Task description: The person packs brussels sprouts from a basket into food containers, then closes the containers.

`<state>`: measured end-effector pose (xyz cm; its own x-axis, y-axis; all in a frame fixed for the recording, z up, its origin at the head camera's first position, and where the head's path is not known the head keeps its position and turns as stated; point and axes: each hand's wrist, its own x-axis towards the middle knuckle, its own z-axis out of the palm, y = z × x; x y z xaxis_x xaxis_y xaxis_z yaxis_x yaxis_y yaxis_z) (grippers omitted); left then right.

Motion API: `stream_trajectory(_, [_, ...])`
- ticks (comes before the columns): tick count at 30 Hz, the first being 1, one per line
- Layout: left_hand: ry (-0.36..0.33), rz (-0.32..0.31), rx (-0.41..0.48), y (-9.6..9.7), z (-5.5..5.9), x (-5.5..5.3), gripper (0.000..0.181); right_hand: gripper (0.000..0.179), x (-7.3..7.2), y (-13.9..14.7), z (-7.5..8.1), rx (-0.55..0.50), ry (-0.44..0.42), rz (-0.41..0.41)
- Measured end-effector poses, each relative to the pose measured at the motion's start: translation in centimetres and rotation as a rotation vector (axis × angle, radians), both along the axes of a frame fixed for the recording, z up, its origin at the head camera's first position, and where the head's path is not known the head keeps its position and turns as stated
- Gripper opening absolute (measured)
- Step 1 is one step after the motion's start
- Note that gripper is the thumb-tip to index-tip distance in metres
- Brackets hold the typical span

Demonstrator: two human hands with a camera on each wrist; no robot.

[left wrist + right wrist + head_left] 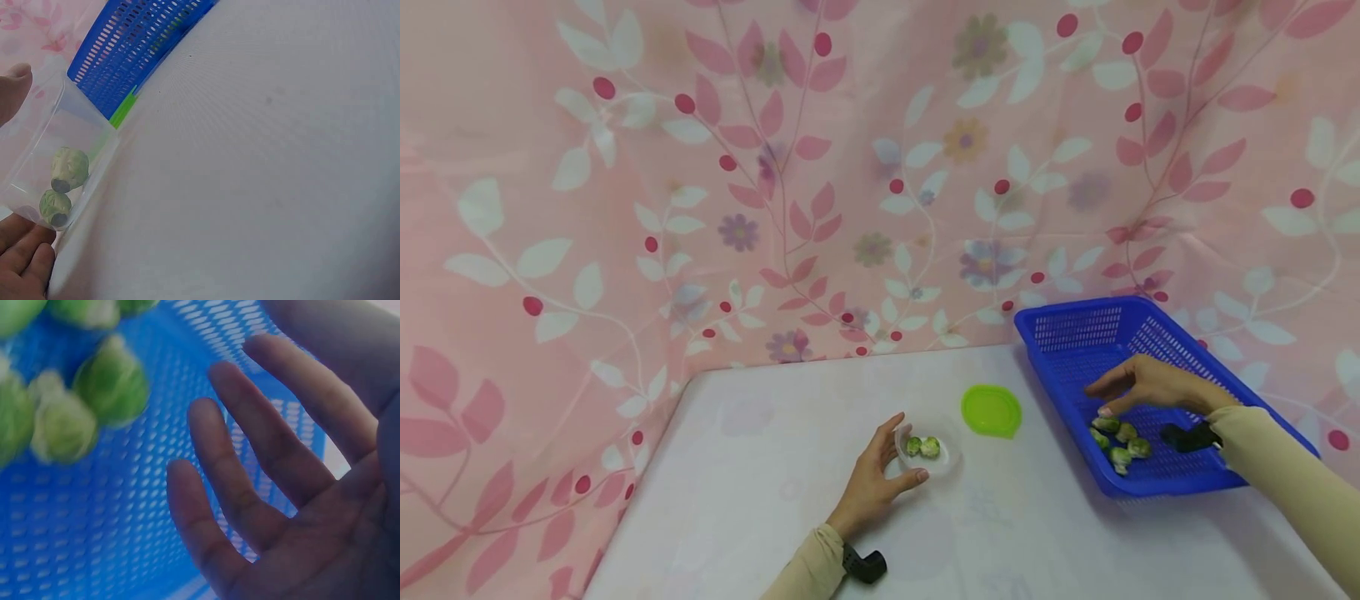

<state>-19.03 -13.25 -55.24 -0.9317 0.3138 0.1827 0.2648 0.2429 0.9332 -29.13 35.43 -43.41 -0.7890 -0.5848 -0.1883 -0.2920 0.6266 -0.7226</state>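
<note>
A small clear plastic container stands on the white table, two Brussels sprouts inside it. My left hand holds the container from its left side, thumb at the near wall and fingers at the far one. In the left wrist view, both sprouts show through the clear wall. Over the blue basket hovers my right hand, holding nothing. Several Brussels sprouts lie below it, near the basket's left side. The right wrist view shows its fingers spread and apart from the sprouts.
A bright green lid lies on the white table between the container and the basket. Behind the table hangs a pink curtain with leaf and flower prints, close to the basket's far end.
</note>
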Motion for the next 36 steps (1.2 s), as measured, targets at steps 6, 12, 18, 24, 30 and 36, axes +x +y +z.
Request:
stream_trajectory(6, [-0.011,-0.005,0.007,0.0,0.0,0.0,0.096,0.048,-0.3,1.5,-1.2,0.019,-0.082,-0.003])
stream_trajectory(12, [-0.016,-0.007,0.012,0.1,-0.1,0.2,0.096,0.048,-0.6,2.4,-2.3,0.080,-0.098,-0.010])
stream_trajectory(18, [-0.011,-0.004,0.005,0.1,-0.1,0.2,0.095,0.047,-0.8,2.9,-3.0,0.058,-0.134,-0.022])
stream_trajectory(24, [-0.007,-0.005,0.002,0.1,0.1,0.1,0.095,0.043,-0.9,2.9,-3.3,0.005,-0.195,-0.008])
stream_trajectory(30, [-0.014,-0.002,0.004,0.0,0.1,0.2,0.095,0.039,-1.0,2.7,-3.6,0.012,-0.201,-0.025])
stream_trajectory(36, [-0.015,0.000,0.007,0.0,0.2,0.1,0.095,0.035,-1.0,2.3,-3.5,0.022,-0.202,-0.042])
